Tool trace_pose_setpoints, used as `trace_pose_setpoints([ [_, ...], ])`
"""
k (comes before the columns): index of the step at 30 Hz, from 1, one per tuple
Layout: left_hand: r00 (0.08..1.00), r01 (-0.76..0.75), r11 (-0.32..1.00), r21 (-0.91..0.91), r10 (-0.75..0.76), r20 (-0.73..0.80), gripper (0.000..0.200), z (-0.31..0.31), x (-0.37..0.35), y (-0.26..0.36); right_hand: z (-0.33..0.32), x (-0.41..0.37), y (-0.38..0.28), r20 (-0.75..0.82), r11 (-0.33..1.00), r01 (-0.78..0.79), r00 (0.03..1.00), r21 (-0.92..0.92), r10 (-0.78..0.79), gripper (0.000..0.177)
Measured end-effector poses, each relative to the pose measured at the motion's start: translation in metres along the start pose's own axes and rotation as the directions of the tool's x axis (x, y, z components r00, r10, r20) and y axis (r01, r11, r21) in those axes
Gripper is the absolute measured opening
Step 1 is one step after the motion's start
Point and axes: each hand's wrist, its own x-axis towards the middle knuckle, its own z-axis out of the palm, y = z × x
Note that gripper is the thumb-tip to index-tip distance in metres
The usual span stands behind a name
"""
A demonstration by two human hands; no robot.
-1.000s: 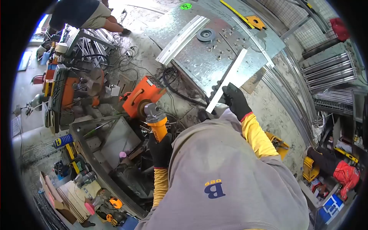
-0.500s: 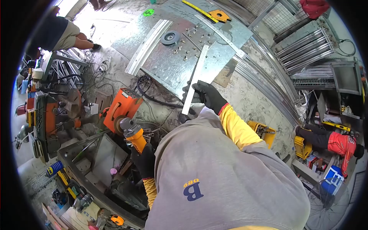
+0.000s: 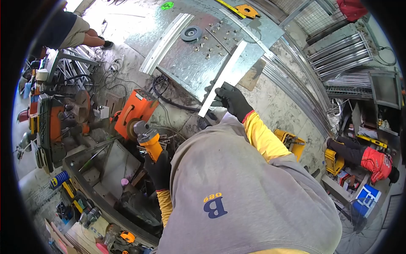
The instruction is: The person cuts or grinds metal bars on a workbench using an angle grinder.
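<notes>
right hand [image 3: 232, 101] clenches the metal strip [image 3: 224, 76]; the end beyond its fingers has tipped rightward. left hand [image 3: 158, 167] still grips the angle grinder [image 3: 148, 139].

Your shirt [image 3: 253, 190] hides your upper arms and the floor below. Can't make out the disc on the grinder [image 3: 149, 139] in your left hand [image 3: 158, 169]. Person [image 3: 69, 29] top-left is cut off by the lens edge.
</notes>
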Motion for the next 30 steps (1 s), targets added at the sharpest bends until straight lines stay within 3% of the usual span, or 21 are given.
trace_pose_setpoints([
  [15,1.000,0.015,0.999,0.047,-0.014,-0.025,0.021,0.005,-0.004,0.010,0.012,-0.010,0.001,-0.036,0.977,0.063,0.997,-0.204,-0.072,0.037],
  [30,0.999,0.027,0.998,0.051,-0.026,-0.027,0.022,0.004,-0.006,0.008,0.016,-0.012,0.000,-0.032,0.961,0.070,0.996,-0.266,-0.082,0.043],
])
